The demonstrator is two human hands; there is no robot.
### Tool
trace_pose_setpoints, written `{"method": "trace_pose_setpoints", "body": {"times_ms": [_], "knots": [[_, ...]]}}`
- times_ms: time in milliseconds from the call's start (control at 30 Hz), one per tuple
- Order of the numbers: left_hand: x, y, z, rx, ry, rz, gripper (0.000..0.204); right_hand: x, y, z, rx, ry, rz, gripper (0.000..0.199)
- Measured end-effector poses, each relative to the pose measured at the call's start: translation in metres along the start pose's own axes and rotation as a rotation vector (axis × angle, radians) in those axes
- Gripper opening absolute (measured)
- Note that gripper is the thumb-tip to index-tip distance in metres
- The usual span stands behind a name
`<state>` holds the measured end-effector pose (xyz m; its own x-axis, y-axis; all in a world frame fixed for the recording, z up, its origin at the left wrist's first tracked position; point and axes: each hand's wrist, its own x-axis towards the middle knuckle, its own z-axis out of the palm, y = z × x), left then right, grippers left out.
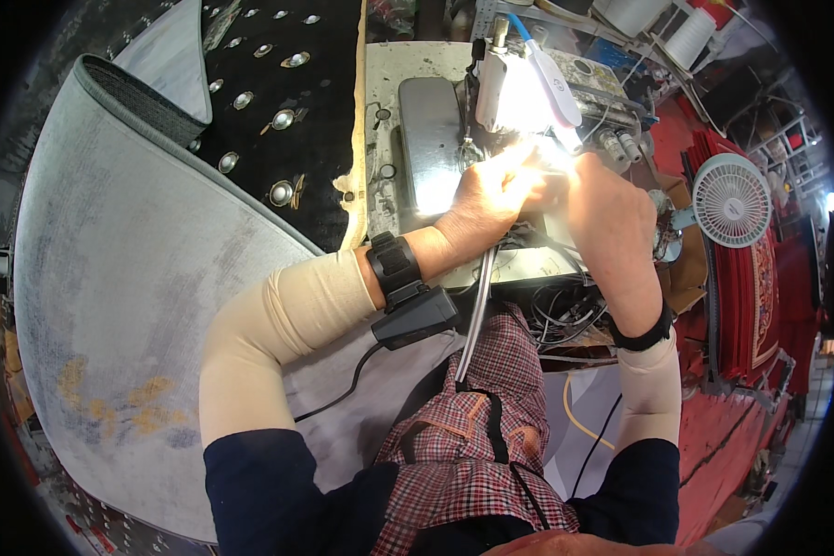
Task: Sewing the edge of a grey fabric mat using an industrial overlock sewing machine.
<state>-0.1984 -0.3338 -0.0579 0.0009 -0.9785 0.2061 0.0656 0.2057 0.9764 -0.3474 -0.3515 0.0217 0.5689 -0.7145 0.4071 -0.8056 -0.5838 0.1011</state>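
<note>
My left hand and my right hand meet under the head of a sewing machine, right at its needle area, in the glare of a bright lamp. The fingertips of both hands are washed out by the light, so what they pinch is hidden. A black band with a small box and cable sits on my left wrist, and a black strap is on my right wrist. A metal plate on the machine bed lies just left of my left hand.
A large grey rug covers the left, its dark backing folded over. Black fabric with metal studs lies behind it. A small white fan, red carpets and white thread cones are at the right.
</note>
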Motion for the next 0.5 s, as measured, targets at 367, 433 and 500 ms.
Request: {"method": "trace_pose_setpoints", "body": {"times_ms": [367,433,500], "knots": [[0.0008,-0.0026,-0.0004,0.016,-0.004,-0.003,0.041,0.0007,0.0009,0.0004,-0.001,0.008,-0.014,0.009],[0.0009,-0.0034,-0.0003,0.015,-0.005,0.014,0.041,0.0009,0.0004,0.0005,-0.008,0.009,-0.016,0.009],[0.0011,-0.0036,-0.0003,0.013,-0.003,0.013,0.041,0.0014,-0.0011,-0.0002,-0.002,0.020,-0.020,0.009]]}}
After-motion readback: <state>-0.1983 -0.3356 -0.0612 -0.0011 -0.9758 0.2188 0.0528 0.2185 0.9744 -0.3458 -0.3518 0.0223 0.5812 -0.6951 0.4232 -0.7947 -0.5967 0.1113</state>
